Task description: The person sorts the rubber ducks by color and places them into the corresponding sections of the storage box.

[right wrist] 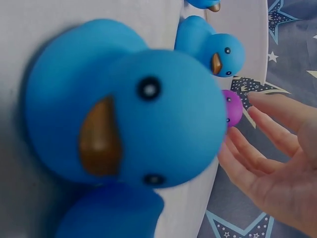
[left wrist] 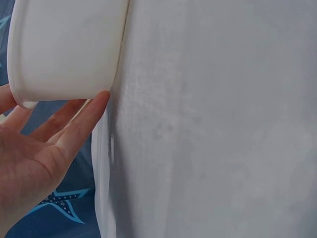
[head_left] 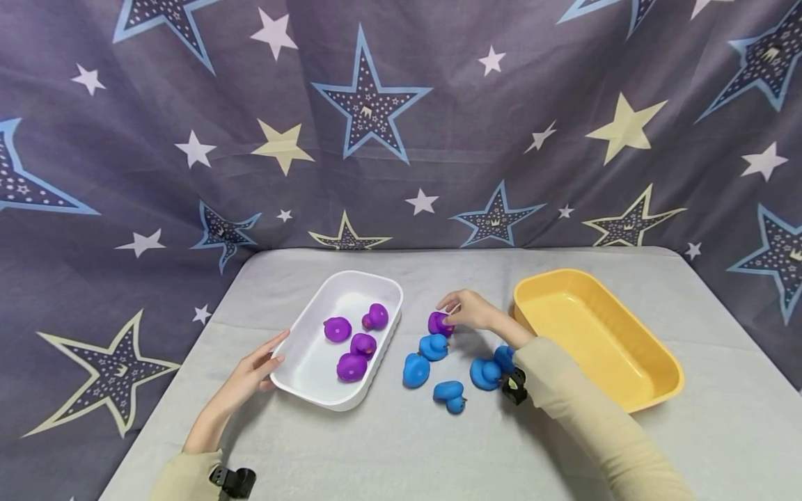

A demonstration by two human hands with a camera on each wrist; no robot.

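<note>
Several purple toy ducks [head_left: 351, 367] lie in a white tray [head_left: 321, 402]. My left hand [head_left: 250, 372] touches this tray's near-left corner with extended fingers; the left wrist view shows the thumb against the tray's outer wall [left wrist: 69, 49]. To the right of the tray, my right hand [head_left: 471, 310] is at another purple duck [head_left: 438, 324], thumb and fingers spread about it. In the right wrist view, a gap shows between the thumb and that duck [right wrist: 233, 109]. A blue toy duck [head_left: 434, 346] sits just in front of it, and another blue duck [head_left: 416, 371] lies nearer me.
A yellow tray [head_left: 651, 400] stands on the right, past my right forearm. More blue ducks lie by the right wrist, including one [head_left: 485, 374] beside the black wrist camera [head_left: 515, 387]. A single blue duck [head_left: 450, 395] lies near the middle. Starry cloth [head_left: 376, 188] hangs behind the table.
</note>
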